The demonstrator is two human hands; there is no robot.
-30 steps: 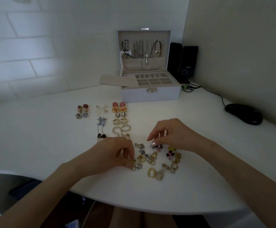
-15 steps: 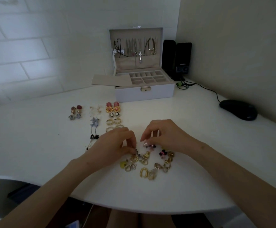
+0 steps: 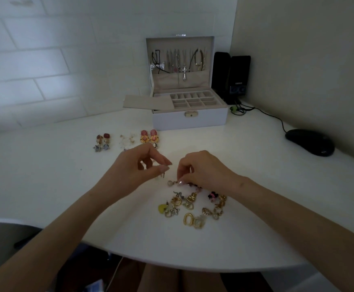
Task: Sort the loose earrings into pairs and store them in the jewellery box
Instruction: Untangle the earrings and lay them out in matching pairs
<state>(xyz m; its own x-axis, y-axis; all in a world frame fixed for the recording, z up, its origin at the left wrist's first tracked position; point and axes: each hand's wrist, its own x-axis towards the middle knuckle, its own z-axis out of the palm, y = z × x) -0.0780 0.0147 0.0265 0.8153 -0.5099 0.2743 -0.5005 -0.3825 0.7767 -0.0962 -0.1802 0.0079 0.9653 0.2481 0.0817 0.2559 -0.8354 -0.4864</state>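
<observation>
Left hand has come up and away from the loose pile since half a second ago. It now sits further back over the tabletop and covers the middle of the sorted rows. Right hand stays at the far edge of the pile.

Left fingers: thumb and index tips pressed together, other fingers curled loosely behind. A small dark earring hangs just under the pinch; it is too small to make out its shape.

Right fingers: thumb and index narrow, tips down at the tabletop, pinching a pale round earring just left of the pile. The two hands are near each other but not touching.

The pile is mostly gold pieces, with one yellow and one black-and-pink, lying near the front edge under the right wrist.

Sorted pairs still visible further back:
- red and star pair
- pale pair, blurry
- pink and gold pair

Jewellery box stands at the back with its lid upright, necklaces hanging inside the lid and the divided tray showing. A beige flap sticks out on its left.

Black speakers are just right of the box, and a black mouse is far right.
</observation>
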